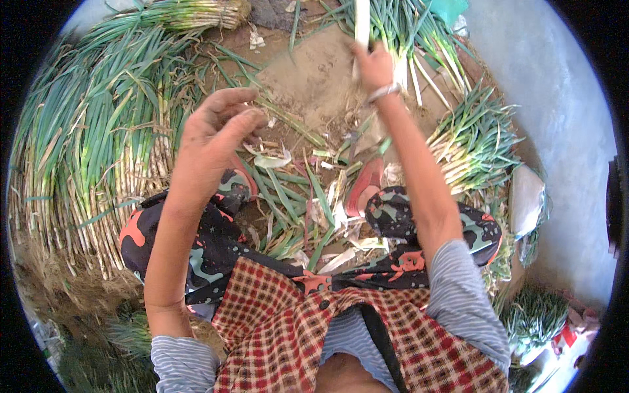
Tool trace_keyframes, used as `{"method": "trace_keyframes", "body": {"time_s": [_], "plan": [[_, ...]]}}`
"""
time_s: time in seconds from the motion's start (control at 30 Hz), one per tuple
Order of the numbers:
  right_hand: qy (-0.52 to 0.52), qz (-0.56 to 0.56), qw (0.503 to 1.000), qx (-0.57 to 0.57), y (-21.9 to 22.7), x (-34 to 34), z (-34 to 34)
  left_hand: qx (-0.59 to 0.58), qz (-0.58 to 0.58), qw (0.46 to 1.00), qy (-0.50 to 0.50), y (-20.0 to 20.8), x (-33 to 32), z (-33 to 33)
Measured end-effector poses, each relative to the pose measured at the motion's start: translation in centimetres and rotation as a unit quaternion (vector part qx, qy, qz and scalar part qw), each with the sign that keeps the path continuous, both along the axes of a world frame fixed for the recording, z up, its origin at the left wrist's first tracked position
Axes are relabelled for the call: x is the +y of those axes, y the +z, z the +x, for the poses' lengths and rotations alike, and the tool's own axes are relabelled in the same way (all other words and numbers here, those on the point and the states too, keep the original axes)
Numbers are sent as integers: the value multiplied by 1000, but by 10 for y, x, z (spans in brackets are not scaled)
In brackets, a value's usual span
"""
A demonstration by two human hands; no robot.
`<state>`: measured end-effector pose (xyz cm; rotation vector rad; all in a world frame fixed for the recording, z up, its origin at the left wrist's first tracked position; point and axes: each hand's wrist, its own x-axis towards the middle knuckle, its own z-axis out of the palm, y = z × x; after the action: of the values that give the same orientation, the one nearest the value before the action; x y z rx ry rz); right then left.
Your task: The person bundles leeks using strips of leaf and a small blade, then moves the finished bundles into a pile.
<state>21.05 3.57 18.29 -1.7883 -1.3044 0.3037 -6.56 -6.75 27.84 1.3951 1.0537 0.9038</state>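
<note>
My right hand (377, 69) reaches to the far side, its fingers closed on a thick white green onion stalk (362, 23); the stalk's upper end runs out of view. Beside that hand lies a loose bunch of green onions (400, 33) with pale stems toward me. My left hand (226, 124) hangs over the ground in front of my left knee. Its fingers are half curled and apart, with nothing seen between them. Under it are peeled leaves and skins (275, 160), strewn between my feet.
A large heap of green onions (98, 144) covers the left side, with a tied bundle (190, 14) behind it. At right lie another bunch (475, 141) and a pale plastic bag (526, 200). A grey-blue surface (557, 98) borders the right edge.
</note>
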Motion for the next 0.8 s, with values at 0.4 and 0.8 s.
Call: {"method": "trace_keyframes", "body": {"time_s": [0.4,0.8], "plan": [[39,-403,909,-100,-253,-95,45,148,13,989,-17,-11,9,-8],[-76,-427,901,31,-276,-88,14,292,39,952,-79,-16,4,8]]}}
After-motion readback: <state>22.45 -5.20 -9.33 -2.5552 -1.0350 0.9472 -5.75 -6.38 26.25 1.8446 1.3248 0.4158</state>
